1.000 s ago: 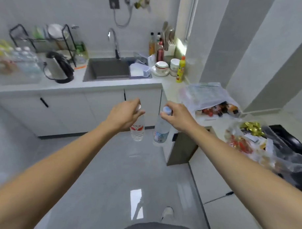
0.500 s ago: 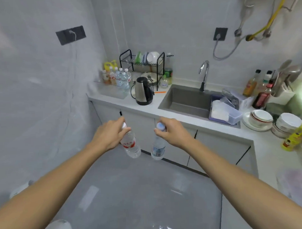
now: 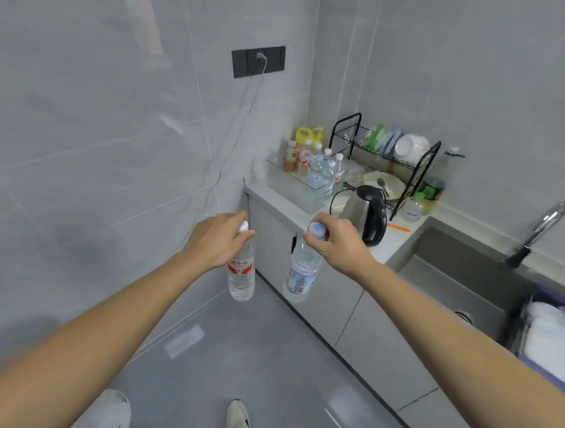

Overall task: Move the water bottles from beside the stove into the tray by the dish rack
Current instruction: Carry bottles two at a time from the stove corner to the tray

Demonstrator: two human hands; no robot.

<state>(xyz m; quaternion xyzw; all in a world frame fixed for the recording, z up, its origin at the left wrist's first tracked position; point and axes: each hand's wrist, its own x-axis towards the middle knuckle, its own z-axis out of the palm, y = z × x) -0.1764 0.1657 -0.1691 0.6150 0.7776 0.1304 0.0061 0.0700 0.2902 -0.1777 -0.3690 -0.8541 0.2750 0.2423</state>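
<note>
Above the grey floor, in front of the counter's left end, two water bottles are carried by their necks. The left hand [image 3: 216,245] is curled round the cap end of a red-labelled bottle [image 3: 241,273], which hangs upright; the right hand [image 3: 336,244] is pinched round the cap of a blue-labelled bottle [image 3: 300,270], which hangs tilted. Both bottles are clear plastic and look filled with water. A slip is judged the main risk, since each bottle is held only at its narrow top and its weight hangs below the grip. The clear tray [image 3: 306,193] on the counter, just beside the black dish rack [image 3: 411,167], is already crowded with bottles at its far end, so a standing one could be knocked over during placing. The kettle [image 3: 367,214] stands near the right hand's path and could be bumped.
</note>
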